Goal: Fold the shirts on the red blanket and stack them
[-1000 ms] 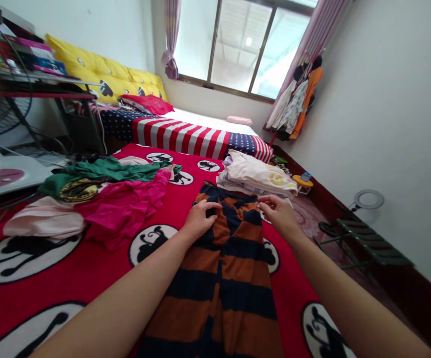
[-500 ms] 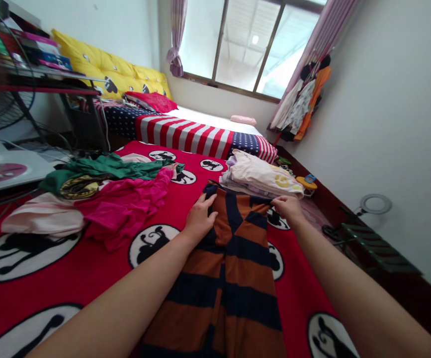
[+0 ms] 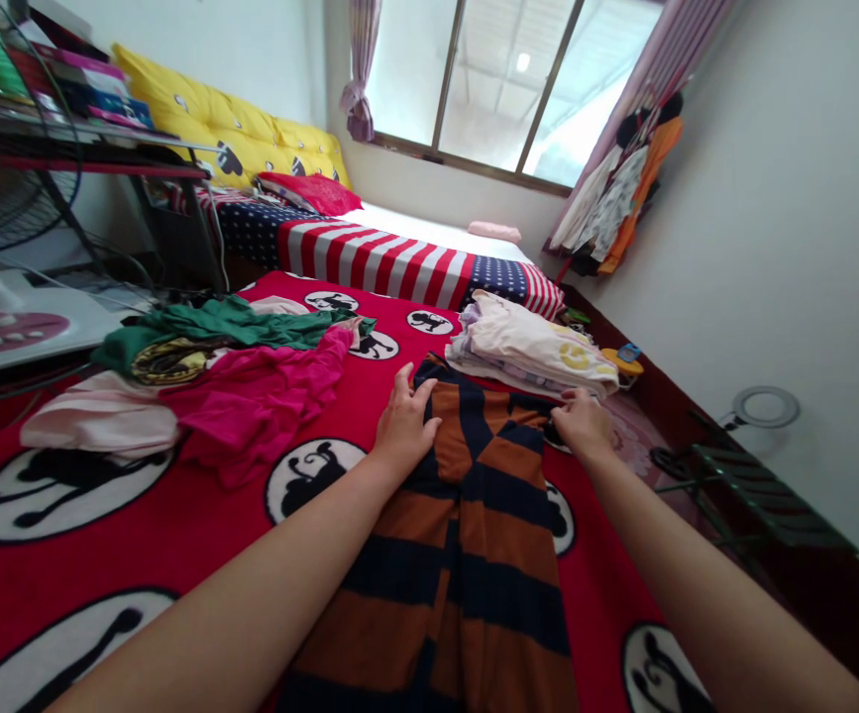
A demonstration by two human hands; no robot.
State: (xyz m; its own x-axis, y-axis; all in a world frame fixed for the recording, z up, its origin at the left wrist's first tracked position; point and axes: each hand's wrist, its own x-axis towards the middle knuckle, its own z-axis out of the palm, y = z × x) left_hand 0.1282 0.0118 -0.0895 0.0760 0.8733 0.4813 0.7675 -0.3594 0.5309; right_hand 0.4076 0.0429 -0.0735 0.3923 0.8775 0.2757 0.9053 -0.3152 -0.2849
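"On the red blanket (image 3: 139, 555) straight ahead, what lies under the hands?"

"A striped garment (image 3: 474, 555) with orange and dark blue bands. It is spread flat and runs from 6 o'clock up towards 12. Both hands sit at its far end."

"How is the left hand (image 3: 404, 426) set?"

"It is at about 11 o'clock, on the far left edge of the cloth. The palm is down and the fingers are stretched out and a little apart, lying flat on the fabric. It grips nothing."

"And the right hand (image 3: 585, 424)?"

"At 1 o'clock, on the far right corner of the same garment. The knuckles face up and the fingers curl down onto the cloth (whether they pinch the edge or only rest on it, I cannot tell)."

"What lies beyond them?"

"Just past the right hand, also towards 1 o'clock, there is a folded stack of pale clothes (image 3: 533, 352), with its near edge just beside the fingers. Out at 10 o'clock is a loose heap. A pink garment (image 3: 258, 401) lies nearest, a green garment (image 3: 228, 325) behind it and a pale pink piece (image 3: 98, 424) towards 9, all apart from the striped one."

"And further off?"

"At 12 o'clock there is a bed with a flag-pattern cover (image 3: 384, 259), and a red pillow (image 3: 310, 191) and yellow headboard (image 3: 228, 149) at 11. A window (image 3: 503, 79) is above. At 2 o'clock hanging clothes (image 3: 622, 203) line the wall, and at 3 a green folding rack (image 3: 756, 485) stands on the floor."
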